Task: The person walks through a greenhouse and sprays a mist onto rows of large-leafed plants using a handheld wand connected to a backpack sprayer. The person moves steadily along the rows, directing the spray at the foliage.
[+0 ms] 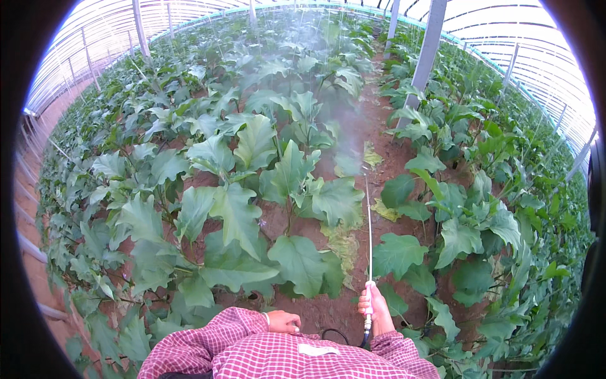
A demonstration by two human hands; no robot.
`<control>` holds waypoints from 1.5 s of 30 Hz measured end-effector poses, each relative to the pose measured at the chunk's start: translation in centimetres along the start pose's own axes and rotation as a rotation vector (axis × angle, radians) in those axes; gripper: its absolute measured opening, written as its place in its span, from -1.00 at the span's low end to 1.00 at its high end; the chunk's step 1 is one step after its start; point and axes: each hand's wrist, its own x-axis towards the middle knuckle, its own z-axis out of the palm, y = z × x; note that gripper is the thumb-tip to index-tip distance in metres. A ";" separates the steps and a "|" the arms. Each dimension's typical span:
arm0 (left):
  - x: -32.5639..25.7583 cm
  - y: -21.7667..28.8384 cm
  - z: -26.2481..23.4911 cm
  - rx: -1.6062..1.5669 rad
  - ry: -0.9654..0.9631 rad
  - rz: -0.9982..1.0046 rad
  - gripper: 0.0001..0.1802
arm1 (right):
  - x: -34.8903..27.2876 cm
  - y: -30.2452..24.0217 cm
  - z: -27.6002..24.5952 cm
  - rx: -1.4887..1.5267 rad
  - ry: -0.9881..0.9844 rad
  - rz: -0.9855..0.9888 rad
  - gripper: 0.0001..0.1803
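Observation:
My right hand (377, 307) is wrapped round the pale handle of a long, thin spray wand (370, 234). The wand points forward along the soil path, and a fine white mist (344, 129) drifts from its tip over the leaves to the left. A dark hose (365, 340) runs from the handle's lower end back toward my body. Close to my waist, my left hand (282, 321) has its fingers curled in; whatever may be inside them is hidden. Broad-leaved eggplant plants (237, 218) stand just ahead of it.
Another row of leafy plants (461, 234) borders the path (374, 114) on the right, its leaves reaching near the wand. Yellowed leaves (344, 249) lie on the soil. A grey post (426, 60) leans beside the path under the greenhouse's curved cover (499, 25).

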 end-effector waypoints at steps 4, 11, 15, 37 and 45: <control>-0.4 0.8 5.0 -0.011 -0.011 0.023 -0.60 | -3.5 1.9 -1.6 -0.005 -0.062 -0.063 -0.50; -3.3 3.0 15.4 -0.057 -0.039 0.009 -0.61 | -13.1 1.9 0.9 -0.236 0.035 -0.457 -0.47; -6.0 5.0 18.9 -0.053 -0.062 -0.057 -0.58 | -16.1 3.1 0.3 -0.304 0.017 -0.668 -0.51; -24.2 -4.1 38.5 -0.186 0.075 0.083 -0.58 | -23.2 32.0 -4.9 -0.311 0.317 -0.290 -0.54; -30.3 -2.8 41.1 -0.145 -0.088 0.018 -0.56 | -27.2 44.2 -11.1 -0.009 0.202 0.112 -0.55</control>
